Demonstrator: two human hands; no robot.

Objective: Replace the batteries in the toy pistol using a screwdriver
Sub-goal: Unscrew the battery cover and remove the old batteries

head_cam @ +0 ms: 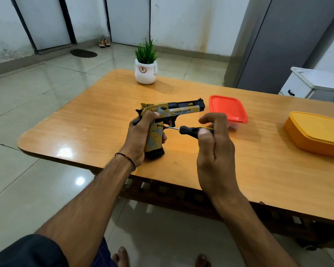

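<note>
At frame centre, the left hand (138, 138) grips one toy pistol (169, 116). The right hand (213, 149) pinches one screwdriver (189, 130), its tip at the pistol's grip. Two lidded boxes (228, 108) sit right.

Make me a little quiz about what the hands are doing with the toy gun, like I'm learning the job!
1. True or false: the left hand grips the toy pistol by its handle.
2. What does the right hand hold against the pistol's grip? A) a hammer B) a screwdriver C) a spoon
3. Fill in the gap: the tub nearest the pistol's muzzle has a ____ lid.

Key: 1 true. 2 B. 3 red.
</note>
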